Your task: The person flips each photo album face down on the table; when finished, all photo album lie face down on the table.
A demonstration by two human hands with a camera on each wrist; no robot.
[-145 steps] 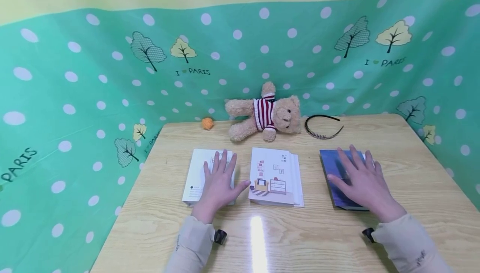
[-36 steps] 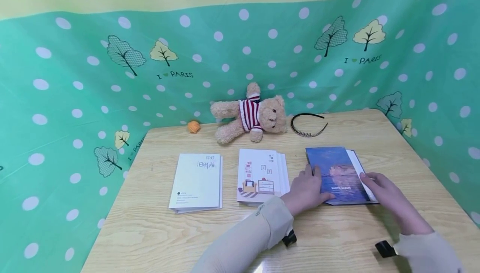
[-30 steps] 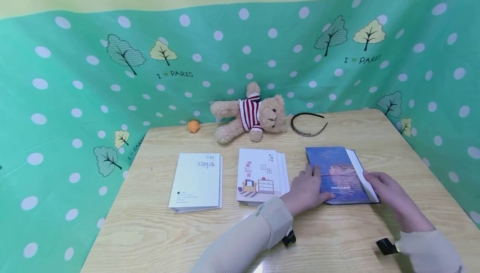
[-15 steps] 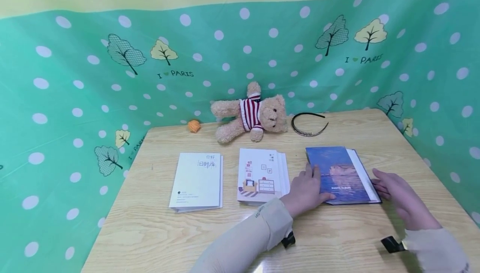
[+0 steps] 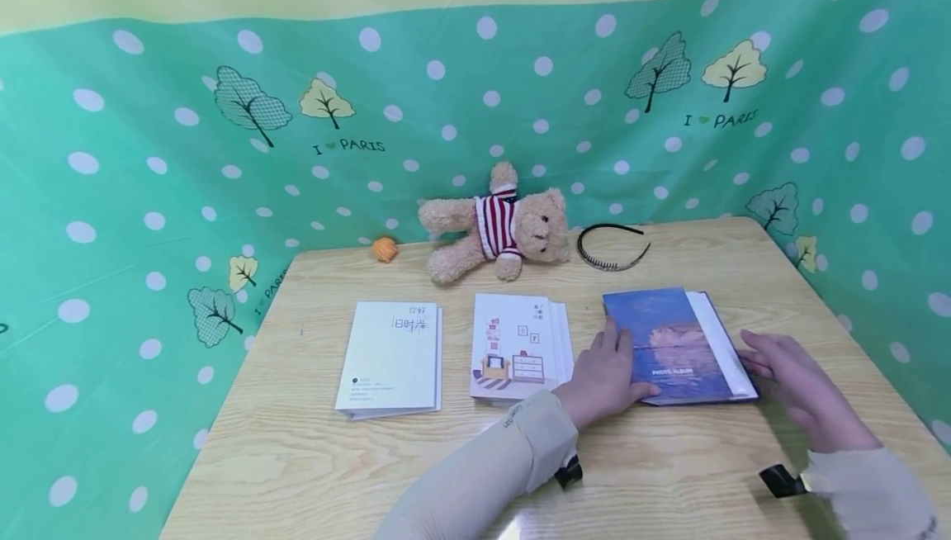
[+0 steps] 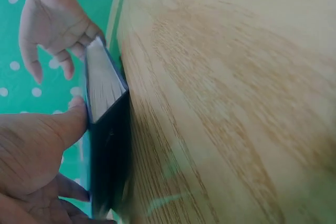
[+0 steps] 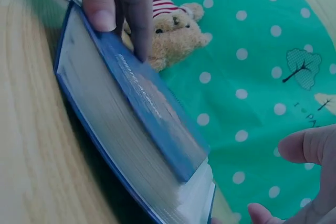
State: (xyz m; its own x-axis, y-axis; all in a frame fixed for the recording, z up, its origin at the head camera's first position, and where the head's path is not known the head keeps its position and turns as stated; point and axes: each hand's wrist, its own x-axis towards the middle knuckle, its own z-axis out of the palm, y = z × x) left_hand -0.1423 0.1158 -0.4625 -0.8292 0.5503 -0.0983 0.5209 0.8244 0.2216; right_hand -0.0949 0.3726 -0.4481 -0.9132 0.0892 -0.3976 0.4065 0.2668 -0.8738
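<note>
A blue photo album (image 5: 672, 342) with a seascape cover lies on the right side of the table, its page edges facing right. My left hand (image 5: 600, 376) holds it at the spine side, with the thumb on the lower part of the cover and the fingers along the left edge. Beside the opposite edge is my right hand (image 5: 798, 387), fingers loosely bent and fingertips close to the pages. In the right wrist view the thick page block (image 7: 121, 129) shows between the covers, and my right thumb (image 7: 302, 148) stands apart from the album.
Left of the blue album lie a white album with a room drawing (image 5: 513, 350) and a plain white album (image 5: 388, 358). Along the back are an orange ball (image 5: 385, 249), a teddy bear (image 5: 494, 226) and a black headband (image 5: 594, 262). A green dotted cloth (image 5: 446, 135) hangs behind.
My left hand went from the plain white album to the blue one. My right hand has let go of the page edge and moved right. The blue album has shifted slightly left.
</note>
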